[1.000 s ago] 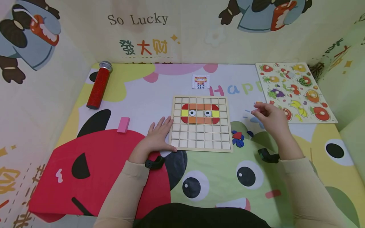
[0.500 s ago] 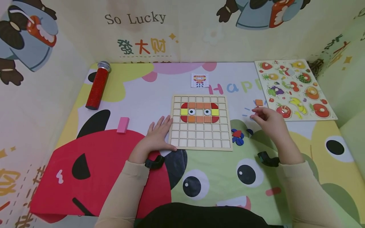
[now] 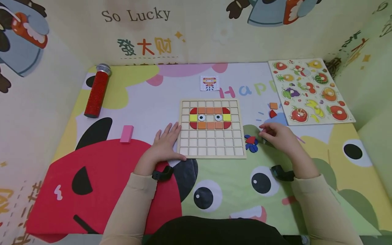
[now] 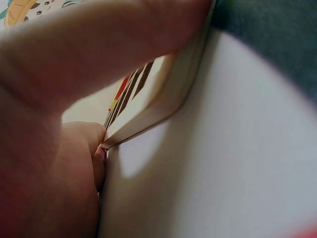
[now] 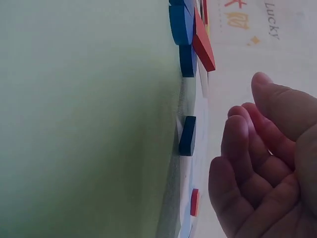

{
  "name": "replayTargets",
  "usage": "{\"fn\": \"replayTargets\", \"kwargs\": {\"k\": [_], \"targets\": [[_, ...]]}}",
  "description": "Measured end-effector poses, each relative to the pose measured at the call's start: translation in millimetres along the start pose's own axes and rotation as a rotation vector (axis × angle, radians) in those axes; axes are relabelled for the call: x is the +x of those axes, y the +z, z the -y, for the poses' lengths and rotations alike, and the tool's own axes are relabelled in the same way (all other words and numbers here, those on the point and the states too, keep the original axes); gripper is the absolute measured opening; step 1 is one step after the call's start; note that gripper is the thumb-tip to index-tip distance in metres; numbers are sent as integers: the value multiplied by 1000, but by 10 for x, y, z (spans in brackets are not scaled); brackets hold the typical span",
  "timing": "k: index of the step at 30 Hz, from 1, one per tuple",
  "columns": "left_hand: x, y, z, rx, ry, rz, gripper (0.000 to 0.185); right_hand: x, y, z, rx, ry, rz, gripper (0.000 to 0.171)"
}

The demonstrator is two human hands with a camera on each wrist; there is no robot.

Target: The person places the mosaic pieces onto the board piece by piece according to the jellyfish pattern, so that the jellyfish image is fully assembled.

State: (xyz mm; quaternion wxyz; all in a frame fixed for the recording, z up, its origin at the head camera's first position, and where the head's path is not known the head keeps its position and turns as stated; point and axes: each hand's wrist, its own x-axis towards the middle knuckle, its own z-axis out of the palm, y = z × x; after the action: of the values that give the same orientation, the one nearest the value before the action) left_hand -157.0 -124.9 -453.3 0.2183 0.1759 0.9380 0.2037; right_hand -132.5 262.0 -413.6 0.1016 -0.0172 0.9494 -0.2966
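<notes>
From the head view I see my left hand (image 3: 163, 144) lying flat, fingers spread, against the left edge of the wooden grid board (image 3: 211, 149), thumb at its near corner. My right hand (image 3: 277, 136) hovers just right of a small pile of blue and red tiles (image 3: 251, 143) beside the board, fingers loosely bent, nothing gripped. Two loose tiles (image 3: 273, 110) lie farther back, near the fruit puzzle (image 3: 309, 90).

In the left wrist view, my fingers (image 4: 89, 59) press along the board's edge.

In the right wrist view, my right hand is relaxed and empty; a single blue tile (image 5: 187, 135) sits just beside my fingertips (image 5: 237, 131).
</notes>
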Motion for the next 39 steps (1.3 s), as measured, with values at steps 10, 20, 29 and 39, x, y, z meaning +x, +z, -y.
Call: {"fn": "replayTargets", "kwargs": {"k": [10,20,29,39], "targets": [[-7,-30,3,-2,1,-6,118,155,-198,-97,-2,120,-31,42],[-31,-16,2,-10,4,-7,117,526,-482,-341,18,160,-30,53],[-46,-11,-8,-16,13,-17,117,721,-557,-458,32,201,101,50],[-55,-5,-5,-16,16,-25,118,845,-585,-532,-43,178,212,53]]}}
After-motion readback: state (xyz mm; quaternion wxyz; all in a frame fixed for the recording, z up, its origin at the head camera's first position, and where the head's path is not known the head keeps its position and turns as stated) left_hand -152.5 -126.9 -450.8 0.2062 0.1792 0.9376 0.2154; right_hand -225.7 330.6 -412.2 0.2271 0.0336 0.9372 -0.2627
